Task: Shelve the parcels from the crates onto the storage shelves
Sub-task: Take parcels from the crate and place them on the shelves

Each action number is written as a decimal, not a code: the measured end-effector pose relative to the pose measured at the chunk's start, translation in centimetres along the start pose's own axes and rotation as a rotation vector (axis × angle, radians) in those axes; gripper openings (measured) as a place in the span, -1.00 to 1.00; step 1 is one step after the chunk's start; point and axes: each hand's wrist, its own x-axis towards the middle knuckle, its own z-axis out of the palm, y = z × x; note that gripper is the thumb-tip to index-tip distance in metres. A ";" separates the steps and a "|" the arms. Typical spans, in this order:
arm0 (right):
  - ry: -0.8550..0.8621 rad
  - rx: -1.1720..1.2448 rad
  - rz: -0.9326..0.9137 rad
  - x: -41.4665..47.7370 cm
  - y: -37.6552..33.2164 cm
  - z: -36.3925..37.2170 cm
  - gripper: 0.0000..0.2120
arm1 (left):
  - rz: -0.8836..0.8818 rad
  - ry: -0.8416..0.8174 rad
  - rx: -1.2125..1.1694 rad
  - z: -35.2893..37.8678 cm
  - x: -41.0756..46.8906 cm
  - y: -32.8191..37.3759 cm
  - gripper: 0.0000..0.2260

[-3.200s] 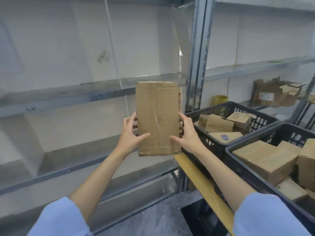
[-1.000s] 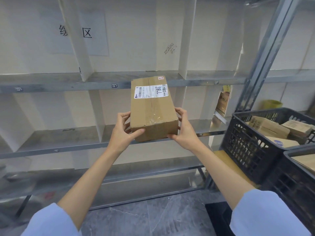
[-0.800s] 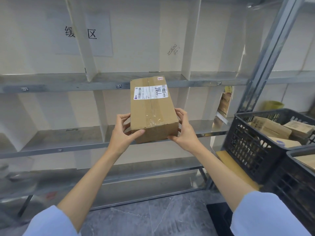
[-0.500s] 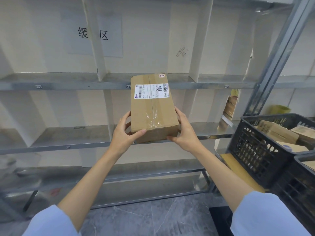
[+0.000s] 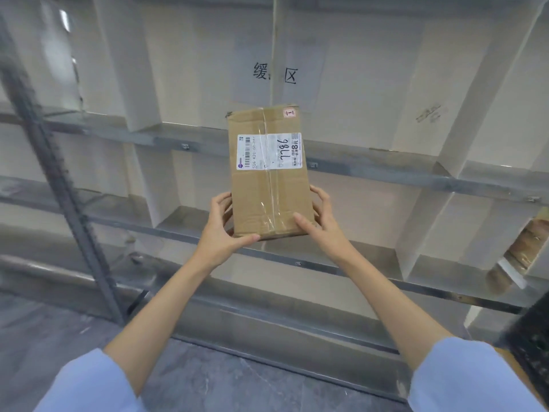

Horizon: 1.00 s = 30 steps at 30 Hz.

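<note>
Left hand [image 5: 221,230]: grasping the parcel's lower-left edge. Parcel [image 5: 269,179]: upright, in the air before the shelf board [image 5: 279,258], unshelved. Right hand [image 5: 322,221]: grasping the lower-right edge. Far right on the board: one carton [image 5: 525,242] stowed. Judged: placement pending.

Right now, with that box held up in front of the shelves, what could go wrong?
Both the left hand and right hand hold the parcel only near its lower end, so its upper part could tip away. Going in, it might catch the metal shelf edge or a white divider.
</note>
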 end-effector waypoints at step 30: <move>-0.340 0.297 -0.106 24.6 -7.0 43.6 -0.23 | -0.113 0.390 0.338 -44.8 1.9 -7.6 -0.24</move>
